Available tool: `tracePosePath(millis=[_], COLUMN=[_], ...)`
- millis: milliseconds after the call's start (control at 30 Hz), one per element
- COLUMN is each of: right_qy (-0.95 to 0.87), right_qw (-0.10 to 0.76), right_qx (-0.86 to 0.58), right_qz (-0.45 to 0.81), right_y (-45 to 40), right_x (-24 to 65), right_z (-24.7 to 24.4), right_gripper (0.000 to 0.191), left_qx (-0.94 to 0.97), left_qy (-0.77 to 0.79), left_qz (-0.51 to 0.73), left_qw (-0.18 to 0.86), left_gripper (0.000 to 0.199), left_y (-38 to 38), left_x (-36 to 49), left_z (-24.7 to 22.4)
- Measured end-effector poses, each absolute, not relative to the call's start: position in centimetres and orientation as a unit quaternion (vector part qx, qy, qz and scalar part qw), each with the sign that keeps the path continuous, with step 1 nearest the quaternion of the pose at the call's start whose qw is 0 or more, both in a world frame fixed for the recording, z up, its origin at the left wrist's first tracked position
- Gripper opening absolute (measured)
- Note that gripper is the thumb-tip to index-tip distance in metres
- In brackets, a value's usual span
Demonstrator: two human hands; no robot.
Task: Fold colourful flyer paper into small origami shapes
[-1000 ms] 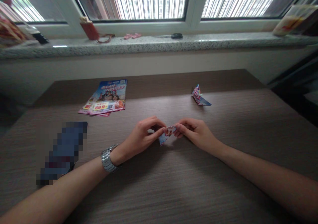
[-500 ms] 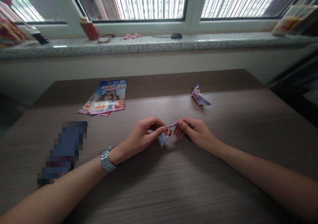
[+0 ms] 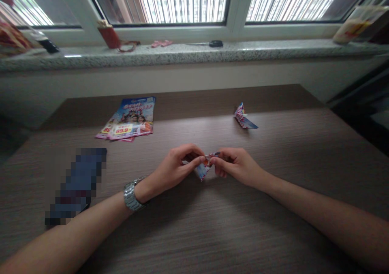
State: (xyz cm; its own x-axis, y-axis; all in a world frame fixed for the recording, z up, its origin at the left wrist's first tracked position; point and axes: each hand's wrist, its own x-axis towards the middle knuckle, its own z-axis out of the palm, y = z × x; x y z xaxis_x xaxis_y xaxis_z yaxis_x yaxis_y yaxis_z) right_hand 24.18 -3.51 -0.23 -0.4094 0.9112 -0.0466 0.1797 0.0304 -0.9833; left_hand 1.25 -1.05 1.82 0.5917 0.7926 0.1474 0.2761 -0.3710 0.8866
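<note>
A small folded piece of printed paper (image 3: 201, 171) is held between both hands above the middle of the table (image 3: 194, 233). My left hand (image 3: 184, 160) pinches its left side with thumb and fingertips; a metal watch is on that wrist. My right hand (image 3: 237, 163) grips the right side, thumb pressed toward the fingers. Part of the paper is hidden by the fingers. Farther back on the right stands a folded paper shape (image 3: 242, 117) in similar printed paper, with a blue point sticking out.
Several printed flyers (image 3: 133, 118) lie stacked at the back left. A dark, pixelated flat object (image 3: 80, 185) lies beside my left forearm. On the granite windowsill (image 3: 182, 55) are scissors (image 3: 215, 43), pink pieces (image 3: 161, 43) and a red container (image 3: 110, 35).
My right hand has shifted slightly, its thumb now lower and nearer the left thumb on the paper. The held paper has moved a little to the right and changed shape.
</note>
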Motion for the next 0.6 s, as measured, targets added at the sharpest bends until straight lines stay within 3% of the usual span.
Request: tracePosePath(millis=[600], right_qy=[-0.618], right_qw=[0.334], right_qx=[-0.405], right_qz=[0.585], right_y=[-3.17], right_x=[24.25], right_z=[-0.16], right_gripper=[0.054], left_qx=[0.769], left_qy=[0.334], left_qz=[0.279], left_qw=[0.467], left_gripper=[0.017], left_y=[-0.83], left_x=[1.00], left_z=[1.87])
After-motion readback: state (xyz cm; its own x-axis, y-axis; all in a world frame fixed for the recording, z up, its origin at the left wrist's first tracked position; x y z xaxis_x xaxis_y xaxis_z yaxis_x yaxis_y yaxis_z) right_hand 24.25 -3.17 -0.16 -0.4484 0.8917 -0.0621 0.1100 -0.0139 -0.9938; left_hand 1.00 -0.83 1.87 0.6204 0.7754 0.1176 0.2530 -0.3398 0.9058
